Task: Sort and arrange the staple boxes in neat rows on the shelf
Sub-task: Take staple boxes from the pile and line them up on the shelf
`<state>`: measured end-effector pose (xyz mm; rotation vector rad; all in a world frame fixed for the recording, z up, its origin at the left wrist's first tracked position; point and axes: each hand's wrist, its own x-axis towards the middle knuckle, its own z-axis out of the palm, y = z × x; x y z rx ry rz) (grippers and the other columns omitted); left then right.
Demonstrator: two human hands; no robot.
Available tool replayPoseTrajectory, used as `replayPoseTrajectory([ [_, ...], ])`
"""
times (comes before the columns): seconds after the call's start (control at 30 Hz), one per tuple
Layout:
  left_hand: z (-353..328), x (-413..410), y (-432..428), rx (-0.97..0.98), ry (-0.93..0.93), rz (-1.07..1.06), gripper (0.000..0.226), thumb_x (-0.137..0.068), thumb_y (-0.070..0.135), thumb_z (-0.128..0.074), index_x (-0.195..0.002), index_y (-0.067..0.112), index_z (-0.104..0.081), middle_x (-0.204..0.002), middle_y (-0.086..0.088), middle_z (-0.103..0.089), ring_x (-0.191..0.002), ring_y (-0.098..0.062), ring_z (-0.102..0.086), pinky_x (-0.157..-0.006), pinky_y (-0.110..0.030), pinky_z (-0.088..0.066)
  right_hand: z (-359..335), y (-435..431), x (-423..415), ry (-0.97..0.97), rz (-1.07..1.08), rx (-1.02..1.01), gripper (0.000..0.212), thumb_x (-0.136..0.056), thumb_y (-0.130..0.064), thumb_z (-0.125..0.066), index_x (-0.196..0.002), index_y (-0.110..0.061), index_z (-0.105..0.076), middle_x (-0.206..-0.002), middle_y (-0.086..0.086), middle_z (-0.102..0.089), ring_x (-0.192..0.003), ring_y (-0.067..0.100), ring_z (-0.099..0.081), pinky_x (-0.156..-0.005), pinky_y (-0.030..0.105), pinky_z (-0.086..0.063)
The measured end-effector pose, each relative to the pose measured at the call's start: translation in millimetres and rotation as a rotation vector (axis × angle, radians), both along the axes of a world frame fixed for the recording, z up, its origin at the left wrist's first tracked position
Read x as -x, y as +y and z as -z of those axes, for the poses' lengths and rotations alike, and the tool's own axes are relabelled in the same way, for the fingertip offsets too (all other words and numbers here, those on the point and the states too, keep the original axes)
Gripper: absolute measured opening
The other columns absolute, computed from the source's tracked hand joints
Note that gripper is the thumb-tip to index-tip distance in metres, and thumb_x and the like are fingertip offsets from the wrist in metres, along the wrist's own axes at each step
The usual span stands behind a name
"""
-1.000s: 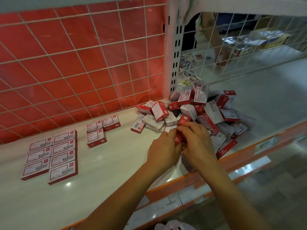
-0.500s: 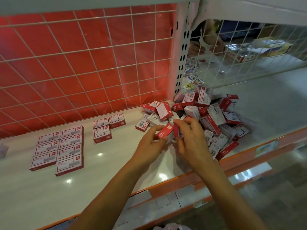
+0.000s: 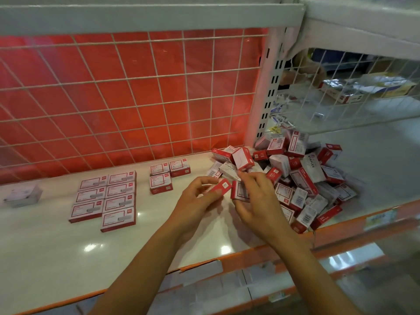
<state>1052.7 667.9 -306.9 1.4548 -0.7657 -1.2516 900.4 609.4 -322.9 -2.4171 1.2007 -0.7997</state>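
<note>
Head view. Centre of frame: the left hand (image 3: 195, 202) pinches a small red staple box (image 3: 221, 187) between thumb and fingertips. Just right of it, the right hand (image 3: 258, 201) grips a second red-and-white box (image 3: 239, 191), fingers curled over it. Both held boxes are close together above the white shelf (image 3: 56, 246). Right of centre: a loose pile of staple boxes (image 3: 302, 176) lies at the foot of the perforated upright (image 3: 264, 98). Left of centre: seven larger boxes (image 3: 106, 197) lie flat in two columns. Three smaller boxes (image 3: 168, 175) lie between this block and the pile. Far left: a blurred pale box (image 3: 22, 195). Background: a wire grid (image 3: 136, 92) over red backing.
</note>
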Motion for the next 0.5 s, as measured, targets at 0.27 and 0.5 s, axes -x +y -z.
replayPoseTrajectory([
  [0.27, -7.9, -38.7, 29.4, 0.017, -0.175, -0.157, 0.043, -0.086, 0.018, -0.068, -0.125, 0.024, -0.052, -0.116, 0.011, -0.054, -0.102, -0.009, -0.057, -0.075, -0.016, -0.054, 0.5, 16.1, -41.7, 0.042, -0.027, -0.042, 0.052, -0.081, -0.027, -0.070, -0.131, -0.021, -0.055, -0.119, 0.005, -0.055, -0.112, 0.021, -0.045, -0.090, 0.024, -0.030],
  [0.5, -6.2, -86.5, 60.4, -0.009, -0.232, -0.212, 0.045, -0.078, 0.005, -0.075, -0.112, 0.026, -0.055, -0.121, 0.000, -0.063, -0.108, -0.016, -0.062, -0.089, -0.038, -0.056, 3.0, 37.2, -91.1, 0.040, -0.088, -0.116, 0.053, -0.085, -0.029, -0.066, -0.135, -0.020, -0.050, -0.118, 0.003, -0.051, -0.108, 0.017, -0.047, -0.088, 0.023, -0.038],
])
